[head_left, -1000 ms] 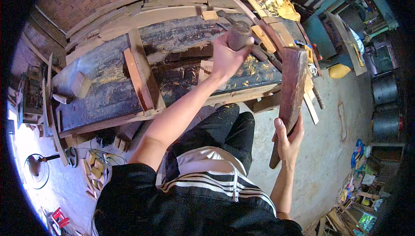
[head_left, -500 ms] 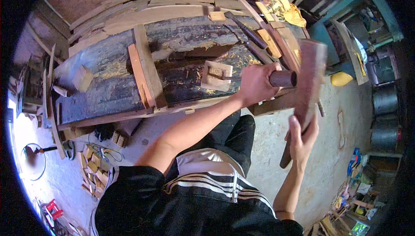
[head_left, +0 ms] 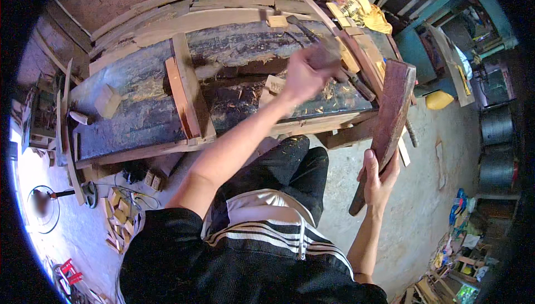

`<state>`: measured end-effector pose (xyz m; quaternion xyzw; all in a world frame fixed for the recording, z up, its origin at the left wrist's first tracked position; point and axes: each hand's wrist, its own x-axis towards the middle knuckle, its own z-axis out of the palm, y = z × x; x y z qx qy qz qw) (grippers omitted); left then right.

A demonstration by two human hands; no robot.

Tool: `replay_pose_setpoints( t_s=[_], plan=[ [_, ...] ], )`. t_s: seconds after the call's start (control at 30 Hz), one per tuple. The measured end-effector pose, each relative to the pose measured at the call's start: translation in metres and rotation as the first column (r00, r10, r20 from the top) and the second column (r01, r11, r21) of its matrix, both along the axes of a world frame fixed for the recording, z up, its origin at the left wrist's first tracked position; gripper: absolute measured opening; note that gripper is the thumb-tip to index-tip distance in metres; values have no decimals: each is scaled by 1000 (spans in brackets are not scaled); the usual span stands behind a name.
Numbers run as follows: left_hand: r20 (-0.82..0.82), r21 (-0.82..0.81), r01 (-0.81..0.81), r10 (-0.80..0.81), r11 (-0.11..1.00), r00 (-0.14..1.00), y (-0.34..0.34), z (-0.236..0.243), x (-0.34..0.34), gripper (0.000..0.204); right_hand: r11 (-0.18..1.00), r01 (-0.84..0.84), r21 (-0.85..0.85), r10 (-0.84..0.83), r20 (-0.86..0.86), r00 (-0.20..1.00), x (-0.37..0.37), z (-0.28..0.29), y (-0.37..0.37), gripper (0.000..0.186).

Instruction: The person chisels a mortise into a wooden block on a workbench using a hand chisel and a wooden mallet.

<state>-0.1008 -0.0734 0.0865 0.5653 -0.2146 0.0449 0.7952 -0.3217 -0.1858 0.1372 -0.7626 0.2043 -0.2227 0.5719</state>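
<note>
My left hand [head_left: 306,78] is closed around a dark-handled chisel [head_left: 327,53], smeared by motion, above the dark workbench [head_left: 134,117]. Its blade cannot be made out. Just left of my wrist and partly hidden by it lies a pale wood block [head_left: 271,88] among shavings. Off the bench's right front, my right hand [head_left: 382,179] grips a long, reddish-brown wooden mallet [head_left: 394,98] by its narrow lower end, its thick end pointing up and away. Mallet and chisel are apart. Another dark-handled tool [head_left: 361,86] rests on the bench to the right of my left hand.
An upright board with an orange-brown strip [head_left: 181,98] crosses the bench. A loose wood block [head_left: 107,101] sits at its left, and long planks [head_left: 167,25] line the back. A yellow bag [head_left: 362,11] lies at the far right; wood offcuts [head_left: 120,215] are heaped on the floor.
My left hand has moved left and slightly away from me with the chisel, apart from the mallet, and now partly covers the pale block. My right hand stays nearly in place.
</note>
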Motion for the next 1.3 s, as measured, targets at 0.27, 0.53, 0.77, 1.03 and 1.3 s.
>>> replay_pose_setpoints(
  t_s=[0.27,0.53,0.77,1.03,1.3],
  plan=[
    [-52,-58,-57,54,997,997,22,8,29,16,1000,-4,19,5,-57,998,-8,-13,-1,44],
    [-40,81,-51,54,995,998,9,6,9,14,1000,-15,26,18,-97,995,-7,-16,0,45],
    [64,56,-69,65,996,996,1,5,0,16,1000,-18,13,19,-17,1000,5,-4,3,45],
    [5,294,39,-43,955,999,5,14,-9,20,1000,-17,-10,18,145,989,18,33,6,41],
    [191,356,-19,-53,934,980,-16,-8,-22,25,963,-124,-239,96,-124,988,36,20,6,57]
  ],
)
